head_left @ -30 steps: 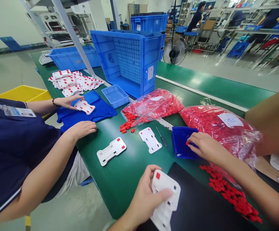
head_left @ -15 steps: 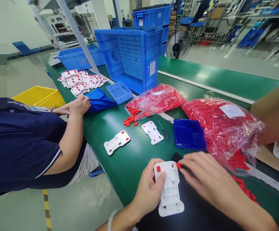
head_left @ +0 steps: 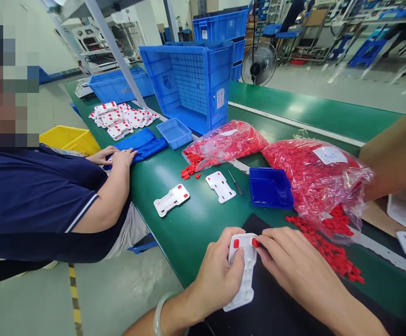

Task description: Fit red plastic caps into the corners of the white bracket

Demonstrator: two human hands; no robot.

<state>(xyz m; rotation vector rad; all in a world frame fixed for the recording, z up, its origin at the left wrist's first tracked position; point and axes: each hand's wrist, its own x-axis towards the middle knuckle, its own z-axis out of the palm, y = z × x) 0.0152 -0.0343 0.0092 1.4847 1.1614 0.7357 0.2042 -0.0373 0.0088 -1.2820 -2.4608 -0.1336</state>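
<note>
A white plastic plate with ribs is gripped in my left hand, thumb across its face. One red square piece sits in the plate's upper left corner. My right hand pinches a second small red piece against the upper right corner; whether it is seated I cannot tell. Below lies a black mat. Loose red pieces are scattered to the right of my right hand. Two more white plates, one with red corners and another, rest on the green table.
Two clear bags of red pieces, a dark blue tray and a screwdriver lie ahead. At left a co-worker's hands are on blue cloth. Beyond stand a plate pile and large blue crates.
My right hand has brought the red piece onto the plate's upper right corner, and the plate has tilted. The co-worker's hands have spread the blue cloth flatter. The view has shifted slightly.
</note>
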